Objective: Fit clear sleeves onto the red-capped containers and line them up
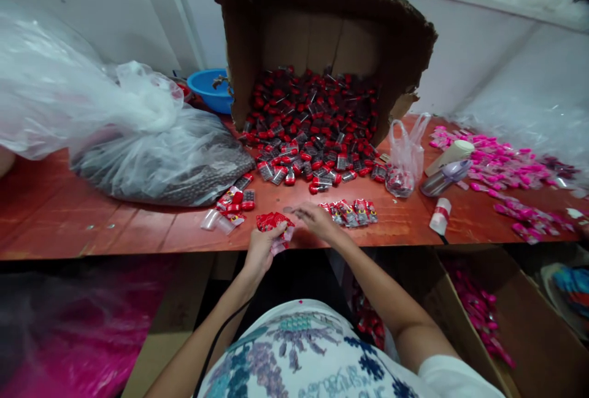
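Observation:
My left hand (261, 251) is closed on a small bunch of red printed stickers (271, 221) with pale pink backing, held at the table's front edge. Beside it, my right hand (317, 221) has its fingers drawn together just above the tabletop. A small greyish thing shows at its fingertips, too small to name. Right of that hand lies a row of small containers with printed red labels (352, 213). To the left of the stickers are a few red-capped containers (239, 199) and clear plastic tubes (218, 221).
A torn cardboard box (400, 36) on its side spills many red-capped containers (317, 134). Left stand a plastic sack (175, 159) and a blue basin (211, 88). Right are a small plastic bag (407, 156), a bottle (444, 177), a roll (440, 217) and pink items (506, 162).

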{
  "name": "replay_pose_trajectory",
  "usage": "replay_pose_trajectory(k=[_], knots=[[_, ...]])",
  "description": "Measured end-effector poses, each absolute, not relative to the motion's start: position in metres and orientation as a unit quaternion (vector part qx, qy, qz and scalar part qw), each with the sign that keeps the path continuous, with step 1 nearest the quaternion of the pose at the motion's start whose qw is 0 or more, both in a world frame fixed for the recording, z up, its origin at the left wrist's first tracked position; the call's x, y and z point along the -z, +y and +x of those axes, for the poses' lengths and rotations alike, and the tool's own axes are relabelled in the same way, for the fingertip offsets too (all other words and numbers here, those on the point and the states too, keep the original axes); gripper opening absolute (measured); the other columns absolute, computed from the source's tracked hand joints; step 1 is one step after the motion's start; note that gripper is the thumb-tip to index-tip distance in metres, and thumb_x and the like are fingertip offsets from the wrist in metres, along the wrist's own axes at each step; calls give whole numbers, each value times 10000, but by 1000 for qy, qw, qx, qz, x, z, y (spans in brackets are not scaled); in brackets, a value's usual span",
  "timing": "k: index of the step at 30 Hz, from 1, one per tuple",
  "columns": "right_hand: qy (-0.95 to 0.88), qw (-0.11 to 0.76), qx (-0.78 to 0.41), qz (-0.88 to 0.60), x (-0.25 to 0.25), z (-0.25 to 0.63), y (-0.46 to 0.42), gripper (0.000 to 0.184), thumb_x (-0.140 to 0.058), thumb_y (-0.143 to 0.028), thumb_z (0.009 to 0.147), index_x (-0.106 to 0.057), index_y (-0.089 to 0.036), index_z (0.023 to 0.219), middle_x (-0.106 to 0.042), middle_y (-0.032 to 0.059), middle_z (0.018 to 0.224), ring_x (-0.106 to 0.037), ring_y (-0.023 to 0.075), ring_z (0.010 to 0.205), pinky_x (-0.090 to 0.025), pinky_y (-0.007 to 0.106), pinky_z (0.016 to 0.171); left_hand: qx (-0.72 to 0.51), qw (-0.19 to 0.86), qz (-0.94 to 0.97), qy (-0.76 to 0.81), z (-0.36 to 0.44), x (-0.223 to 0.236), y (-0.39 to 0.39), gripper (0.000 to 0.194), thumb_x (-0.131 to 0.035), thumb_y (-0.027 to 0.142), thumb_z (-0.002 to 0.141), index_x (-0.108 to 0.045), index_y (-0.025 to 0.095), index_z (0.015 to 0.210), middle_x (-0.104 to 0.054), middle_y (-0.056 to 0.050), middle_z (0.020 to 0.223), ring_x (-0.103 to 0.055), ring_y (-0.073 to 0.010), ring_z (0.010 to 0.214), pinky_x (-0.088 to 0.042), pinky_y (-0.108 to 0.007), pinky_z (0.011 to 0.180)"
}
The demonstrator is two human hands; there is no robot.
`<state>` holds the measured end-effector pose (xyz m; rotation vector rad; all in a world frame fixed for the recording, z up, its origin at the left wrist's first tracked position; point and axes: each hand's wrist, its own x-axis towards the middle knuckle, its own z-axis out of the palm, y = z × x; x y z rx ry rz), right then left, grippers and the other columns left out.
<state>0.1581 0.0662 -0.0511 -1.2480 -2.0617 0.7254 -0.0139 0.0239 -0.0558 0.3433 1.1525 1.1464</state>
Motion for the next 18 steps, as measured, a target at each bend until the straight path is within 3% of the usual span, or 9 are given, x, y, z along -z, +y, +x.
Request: replay_pose_trajectory(k=[4, 8, 11, 14, 18], knots=[[-747, 240, -48, -618, 58, 185, 109, 325, -433, -137, 889, -602, -143, 1166, -594, 151, 1110, -504, 241, 1019, -385, 341, 860, -544, 659, 135, 501, -18, 49, 24, 283, -825, 206, 510, -644, 111, 707, -674, -47, 590, -635, -169, 501, -454, -215, 415], [-744, 164, 12, -647, 69, 198, 129, 363, -405, -99, 883, -587, -124, 1197, -593, 175, 1088, -468, 260, 1022, -340, 366, 877, -550, 664, 96, 498, -24, 49, 24, 268, -825, 241, 553, -647, 120, 714, -682, -39, 616, -618, -140, 474, -446, -205, 413], [-758, 209, -28, -617, 68, 190, 116, 317, -406, -120, 888, -632, -126, 1110, -608, 153, 1022, -490, 250, 980, -349, 365, 876, -544, 671, 52, 501, -27, 51, 26, 246, -819, 234, 586, -649, 132, 732, -674, -24, 601, -612, -130, 464, -470, -211, 438], [-743, 298, -97, -591, 62, 171, 81, 324, -421, -180, 898, -586, -160, 1176, -597, 109, 1049, -533, 212, 931, -409, 333, 841, -557, 680, 26, 476, -30, 51, 30, 199, -796, 219, 633, -629, 139, 705, -659, -17, 577, -596, -113, 453, -490, -211, 469], [-655, 443, -316, -524, 55, 141, 26, 343, -513, -313, 868, -579, -223, 1193, -597, 63, 1059, -582, 175, 867, -485, 283, 733, -565, 685, 16, 460, -31, 51, 34, 186, -774, 219, 673, -602, 149, 689, -659, -16, 587, -590, -107, 459, -501, -209, 475]])
